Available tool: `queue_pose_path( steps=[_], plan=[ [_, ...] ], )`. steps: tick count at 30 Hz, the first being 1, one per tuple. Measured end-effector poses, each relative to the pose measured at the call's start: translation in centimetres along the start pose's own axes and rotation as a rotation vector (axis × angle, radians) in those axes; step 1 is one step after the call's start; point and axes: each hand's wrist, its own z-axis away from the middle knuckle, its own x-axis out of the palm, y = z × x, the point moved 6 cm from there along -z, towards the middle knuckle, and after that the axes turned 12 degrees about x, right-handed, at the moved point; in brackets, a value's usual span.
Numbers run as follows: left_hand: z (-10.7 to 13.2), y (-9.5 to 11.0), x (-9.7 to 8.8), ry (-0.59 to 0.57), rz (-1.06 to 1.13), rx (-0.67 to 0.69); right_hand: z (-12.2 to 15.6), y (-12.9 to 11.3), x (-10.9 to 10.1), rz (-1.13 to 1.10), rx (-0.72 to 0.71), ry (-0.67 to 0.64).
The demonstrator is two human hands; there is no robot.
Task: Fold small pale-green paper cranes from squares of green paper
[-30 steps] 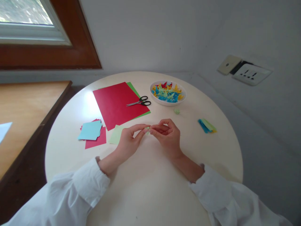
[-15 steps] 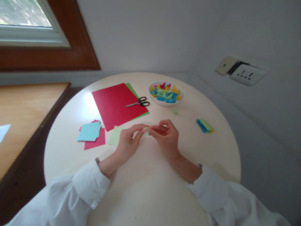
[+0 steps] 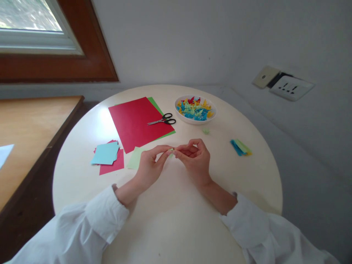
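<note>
A small folded piece of pale green paper [image 3: 171, 154] is pinched between the fingertips of both hands, mostly covered by them. My left hand [image 3: 151, 165] grips it from the left, thumb and forefinger closed. From the right, my right hand [image 3: 195, 161] holds the same paper with thumb and forefinger, its other fingers curled. Light green paper squares [image 3: 135, 158] lie partly behind my left hand. Beyond my right hand sits a small pale green folded paper figure [image 3: 206, 131] on the round white table [image 3: 176, 223].
A white bowl [image 3: 195, 121] of colourful folded paper figures stands at the back. Scissors [image 3: 162, 120] lie on a large red sheet [image 3: 134, 124] over a green one. Left are blue squares [image 3: 104, 153] over red squares [image 3: 112, 168]; right are several folded papers [image 3: 239, 147].
The whole view has shifted very slightly. Both hands keep their pinch on the green paper, with hardly any visible movement of the fingers.
</note>
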Motion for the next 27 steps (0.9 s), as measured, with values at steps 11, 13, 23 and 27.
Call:
queue_pose_path(
  steps=[11, 13, 23, 27],
  plan=[
    [0.4, -0.8, 0.2, 0.006, 0.073, -0.059, -0.4, 0.4, 0.1, 0.023, -0.056, -0.032],
    [0.4, -0.9, 0.1, 0.026, 0.087, -0.061, -0.5, 0.6, 0.2, 0.025, -0.073, -0.051],
    [-0.1, -0.8, -0.3, 0.129, 0.261, -0.142, -0.7, 2.1, 1.3, 0.181, 0.016, -0.249],
    [-0.1, -1.1, 0.0, 0.094, 0.342, -0.188, -0.6, 1.8, 1.2, 0.249, -0.018, -0.223]
  ],
)
